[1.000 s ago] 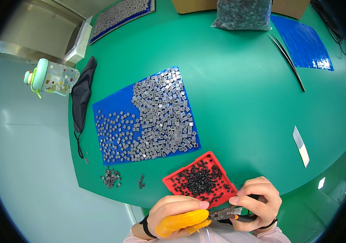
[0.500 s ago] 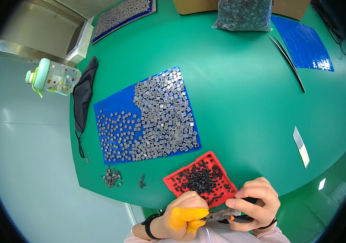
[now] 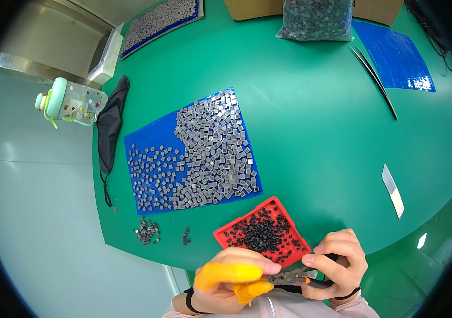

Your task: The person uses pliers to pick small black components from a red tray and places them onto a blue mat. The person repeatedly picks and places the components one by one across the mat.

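My right hand (image 3: 342,261) is wrapped round the black-and-orange handles of a pair of pliers (image 3: 288,276), low in front of my body. The metal jaws point left, toward my left hand (image 3: 225,275), which wears yellow finger covers. Its thumb and fingers are pinched together at the jaw tips; whatever they hold is too small or hidden to make out. Just beyond both hands lies a red tray (image 3: 293,222), tilted on the table, with many small black parts (image 3: 263,233) heaped in its middle.
A blue sheet (image 3: 154,132) bears many small grey square pieces (image 3: 212,153). Small piles (image 3: 146,231) lie at the table's near left edge. Around are tweezers (image 3: 377,85), a blade (image 3: 392,191), another blue sheet (image 3: 398,58), a filled bag (image 3: 317,21), a black mask (image 3: 110,124) and a bottle (image 3: 75,102).
My left hand has turned and shifted slightly left, its thumb now stretched toward the jaw tips and more of the yellow covers showing. My right hand still grips the pliers, almost unmoved.
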{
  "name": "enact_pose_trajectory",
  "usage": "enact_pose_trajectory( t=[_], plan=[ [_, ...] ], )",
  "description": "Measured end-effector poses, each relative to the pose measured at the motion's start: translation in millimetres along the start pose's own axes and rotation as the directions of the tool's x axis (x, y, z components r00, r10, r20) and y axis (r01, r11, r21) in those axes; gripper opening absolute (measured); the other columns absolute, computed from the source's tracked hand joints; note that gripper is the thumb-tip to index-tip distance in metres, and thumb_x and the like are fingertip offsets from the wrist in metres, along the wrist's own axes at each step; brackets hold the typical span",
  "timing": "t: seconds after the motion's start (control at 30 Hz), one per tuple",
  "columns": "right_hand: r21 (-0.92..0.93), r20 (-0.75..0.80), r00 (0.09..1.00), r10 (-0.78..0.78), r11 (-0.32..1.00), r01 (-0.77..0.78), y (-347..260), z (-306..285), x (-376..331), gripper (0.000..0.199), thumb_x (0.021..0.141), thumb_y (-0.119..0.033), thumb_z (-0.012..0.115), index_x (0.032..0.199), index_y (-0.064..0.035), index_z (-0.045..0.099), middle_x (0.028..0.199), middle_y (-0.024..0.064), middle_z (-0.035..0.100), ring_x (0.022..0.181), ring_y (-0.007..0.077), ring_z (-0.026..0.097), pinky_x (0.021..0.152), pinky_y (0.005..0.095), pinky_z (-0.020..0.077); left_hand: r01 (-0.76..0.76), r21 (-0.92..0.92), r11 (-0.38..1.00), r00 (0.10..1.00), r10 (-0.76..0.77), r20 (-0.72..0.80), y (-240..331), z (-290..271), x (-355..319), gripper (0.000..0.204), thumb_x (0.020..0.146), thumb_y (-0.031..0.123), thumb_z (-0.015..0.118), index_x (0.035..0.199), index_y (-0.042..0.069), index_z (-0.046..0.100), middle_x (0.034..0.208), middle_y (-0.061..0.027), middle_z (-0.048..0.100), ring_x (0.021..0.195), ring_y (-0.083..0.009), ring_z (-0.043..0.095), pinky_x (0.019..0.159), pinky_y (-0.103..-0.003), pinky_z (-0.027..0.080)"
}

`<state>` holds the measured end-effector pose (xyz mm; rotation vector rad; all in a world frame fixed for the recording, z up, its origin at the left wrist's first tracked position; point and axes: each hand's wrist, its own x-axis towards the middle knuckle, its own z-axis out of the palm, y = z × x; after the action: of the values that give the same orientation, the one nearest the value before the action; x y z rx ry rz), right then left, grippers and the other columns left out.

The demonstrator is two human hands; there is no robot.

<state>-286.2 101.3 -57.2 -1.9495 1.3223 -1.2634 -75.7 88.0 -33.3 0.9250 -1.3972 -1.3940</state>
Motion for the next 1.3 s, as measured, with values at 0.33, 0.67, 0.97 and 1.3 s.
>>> enact_pose_trajectory(
  t=[0.33,0.67,0.97,1.3],
  plan=[
    [0.051,0.052,0.999,-0.004,0.999,0.002,0.1,-3.0,4.2,0.05,0.046,-0.02,0.077,0.095,-0.0127,0.073,0.094,0.0054,0.058,0.075,0.0199,0.06,0.06,0.0325,0.0414,0.027,0.175,0.984,0.996,-0.042,0.083,13.4,-17.6,5.2,0.033,0.068,-0.011,0.069,0.101,-0.008,0.068,0.104,-0.0152,0.072,0.094,-0.0251,0.069,0.077,-0.03,0.057],
    [0.046,0.047,0.999,-0.009,0.999,0.007,-0.7,-2.1,3.2,0.048,0.047,-0.02,0.075,0.094,-0.0126,0.073,0.093,0.0054,0.058,0.074,0.0203,0.059,0.06,0.0328,0.0412,0.136,0.233,0.963,0.986,-0.155,0.066,14.9,-14.1,-3.4,0.027,0.074,-0.004,0.074,0.1,-0.002,0.072,0.098,-0.0145,0.073,0.08,-0.0204,0.072,0.068,-0.027,0.057],
    [-0.004,0.023,1.0,-0.006,1.0,0.006,0.1,0.0,4.8,0.047,0.048,-0.02,0.075,0.094,-0.012,0.073,0.093,0.0054,0.058,0.073,0.0208,0.058,0.06,0.0325,0.0403,0.218,0.264,0.939,0.976,-0.214,-0.045,14.2,-6.8,-2.6,0.022,0.076,-0.001,0.077,0.097,-0.002,0.072,0.096,-0.0137,0.073,0.081,-0.0189,0.072,0.068,-0.027,0.058],
    [0.054,0.038,0.999,0.002,0.999,-0.004,0.0,-1.7,5.0,0.048,0.048,-0.019,0.076,0.095,-0.011,0.073,0.094,0.0059,0.058,0.073,0.0199,0.059,0.061,0.0323,0.0408,0.005,0.053,0.999,1.0,-0.007,0.023,10.0,-11.8,5.4,0.028,0.075,-0.015,0.064,0.102,-0.006,0.069,0.108,-0.0199,0.069,0.094,-0.0254,0.07,0.08,-0.031,0.058]
  ],
)
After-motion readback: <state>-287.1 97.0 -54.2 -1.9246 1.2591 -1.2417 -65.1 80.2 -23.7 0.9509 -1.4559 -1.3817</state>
